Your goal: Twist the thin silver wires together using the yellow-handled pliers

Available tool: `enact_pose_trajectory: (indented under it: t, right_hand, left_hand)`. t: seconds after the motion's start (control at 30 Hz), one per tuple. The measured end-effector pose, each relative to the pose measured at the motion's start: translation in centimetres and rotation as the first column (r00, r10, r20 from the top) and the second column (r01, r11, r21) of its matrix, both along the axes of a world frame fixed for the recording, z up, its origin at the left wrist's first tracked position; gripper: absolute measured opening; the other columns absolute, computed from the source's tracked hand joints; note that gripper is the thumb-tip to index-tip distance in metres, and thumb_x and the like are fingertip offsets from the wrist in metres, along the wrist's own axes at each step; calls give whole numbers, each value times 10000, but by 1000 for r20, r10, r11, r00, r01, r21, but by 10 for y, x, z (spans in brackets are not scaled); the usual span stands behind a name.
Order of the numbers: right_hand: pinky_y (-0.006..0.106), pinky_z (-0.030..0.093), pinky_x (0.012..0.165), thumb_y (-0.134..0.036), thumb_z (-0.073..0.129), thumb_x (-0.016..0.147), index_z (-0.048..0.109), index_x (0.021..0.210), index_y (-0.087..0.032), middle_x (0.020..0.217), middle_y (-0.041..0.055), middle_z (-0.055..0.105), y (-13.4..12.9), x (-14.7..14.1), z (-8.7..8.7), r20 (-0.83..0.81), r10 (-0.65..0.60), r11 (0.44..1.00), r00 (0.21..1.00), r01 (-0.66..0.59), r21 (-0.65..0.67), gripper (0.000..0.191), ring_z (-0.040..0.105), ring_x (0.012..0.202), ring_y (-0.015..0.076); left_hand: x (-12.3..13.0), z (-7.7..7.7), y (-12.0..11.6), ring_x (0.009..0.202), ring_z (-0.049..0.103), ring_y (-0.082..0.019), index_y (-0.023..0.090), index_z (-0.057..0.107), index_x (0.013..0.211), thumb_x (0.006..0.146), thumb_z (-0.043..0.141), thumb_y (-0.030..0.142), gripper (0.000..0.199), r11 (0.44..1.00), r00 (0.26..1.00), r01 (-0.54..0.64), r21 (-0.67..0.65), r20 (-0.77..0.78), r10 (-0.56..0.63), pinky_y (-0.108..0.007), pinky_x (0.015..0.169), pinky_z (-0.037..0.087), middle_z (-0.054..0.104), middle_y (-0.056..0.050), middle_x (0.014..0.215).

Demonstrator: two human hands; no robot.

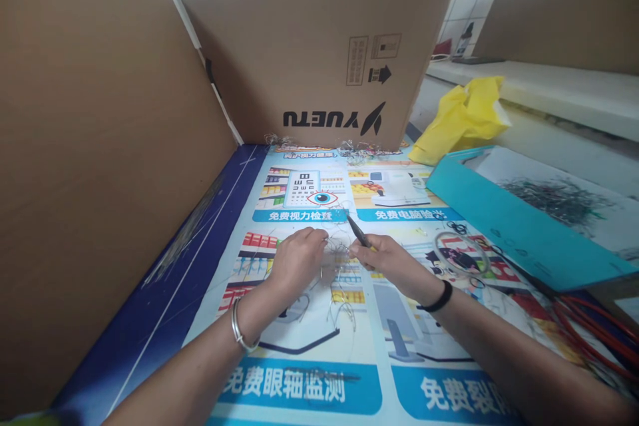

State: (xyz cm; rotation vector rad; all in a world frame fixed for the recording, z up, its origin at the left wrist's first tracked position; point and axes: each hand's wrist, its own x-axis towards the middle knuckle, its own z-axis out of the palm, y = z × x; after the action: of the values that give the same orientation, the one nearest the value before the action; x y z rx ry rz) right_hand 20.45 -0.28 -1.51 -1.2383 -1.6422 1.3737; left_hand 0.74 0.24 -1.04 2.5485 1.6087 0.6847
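My left hand (298, 256) is closed, its thumb and fingers pinching thin, silvery wire (339, 247). Loose strands of the wire curl between my two hands and hang over the printed sheet. My right hand (387, 259) is wrapped round a slim, dark pointed tool (358, 231), whose tip points up and away to the left. Its exact kind is hard to make out. The right fingertips are close to the wire; whether they also grip it cannot be seen. More thin wire strands (342, 309) lie on the sheet just below the hands.
Cardboard panels (299, 53) stand at the left and back. Tangled wire bits (357, 150) lie along the back panel's foot. To the right are a turquoise box (504, 233) with a pile of short wire pieces (554, 200), a yellow bag (462, 120), a clear ring (459, 253) and red cables (589, 326).
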Motion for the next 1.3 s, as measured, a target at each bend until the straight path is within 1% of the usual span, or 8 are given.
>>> enact_pose_trajectory:
  t: [0.1, 0.17, 0.27, 0.4, 0.5, 0.6, 0.73, 1.3]
  right_hand:
    - [239, 319, 538, -467, 504, 784, 523, 734, -172, 598, -34, 425, 1, 2, 2, 63, -3, 999, 998, 1, 46, 300, 395, 559, 103]
    - [239, 318, 538, -443, 470, 807, 517, 725, -183, 604, -29, 446, 3, 4, 4, 182, -18, 992, 983, -5, 129, 277, 410, 565, 110]
    - [246, 303, 546, -394, 423, 840, 511, 705, -196, 636, -10, 503, 6, 10, 5, 479, -113, 939, 871, -64, 337, 255, 447, 594, 128]
    - [262, 294, 603, -269, 443, 840, 557, 721, -183, 709, 31, 564, 8, 19, 8, 742, -283, 788, 608, -293, 541, 186, 496, 678, 147]
    - [292, 272, 640, -175, 487, 807, 588, 740, -180, 708, 37, 573, 4, 21, 15, 794, -423, 665, 437, -446, 599, 122, 486, 691, 165]
    - [322, 243, 647, -129, 481, 812, 584, 740, -181, 694, 46, 553, -1, 20, 24, 759, -563, 548, 327, -540, 639, 136, 456, 693, 188]
    - [336, 226, 651, -109, 449, 828, 592, 772, -171, 690, 60, 533, -5, 20, 32, 711, -643, 471, 283, -586, 659, 166, 421, 692, 196]
    - [360, 246, 696, -117, 416, 857, 599, 951, -157, 763, 69, 537, -12, 10, 36, 700, -676, 429, 229, -651, 627, 209, 428, 759, 218]
  left_hand:
    - [-3, 1, 1, 848, 604, -185, 207, 595, 940, 860, 450, 179, 168, 1000, 1000, 6, -26, 5, -6, -284, 719, 446, 655, -41, 892]
    - [-5, 2, 1, 844, 605, -185, 207, 597, 927, 859, 448, 178, 166, 999, 1000, 13, -46, 8, -12, -284, 719, 448, 655, -39, 890]
    - [-7, 3, 2, 838, 604, -181, 208, 600, 919, 856, 447, 171, 170, 998, 999, 18, -63, 30, -16, -284, 725, 448, 656, -38, 892]
    - [-9, 3, 3, 829, 605, -179, 208, 605, 905, 855, 448, 180, 167, 997, 999, 6, -75, 51, -2, -280, 719, 446, 659, -39, 886]
    - [-9, 3, 3, 809, 606, -174, 208, 601, 881, 852, 446, 186, 159, 997, 999, 5, -72, 50, -1, -272, 699, 442, 659, -30, 868]
    - [-9, 4, 2, 778, 604, -173, 201, 597, 851, 840, 453, 182, 145, 998, 999, 5, -69, 51, -1, -267, 672, 434, 659, -25, 840]
    - [-8, 7, 0, 728, 593, -161, 200, 593, 804, 822, 455, 167, 143, 998, 997, -9, -68, 71, 14, -256, 643, 422, 651, -16, 786]
    - [0, 9, -5, 620, 567, -139, 208, 616, 732, 746, 490, 159, 137, 989, 971, -17, -144, 235, 51, -244, 573, 404, 639, 13, 666]
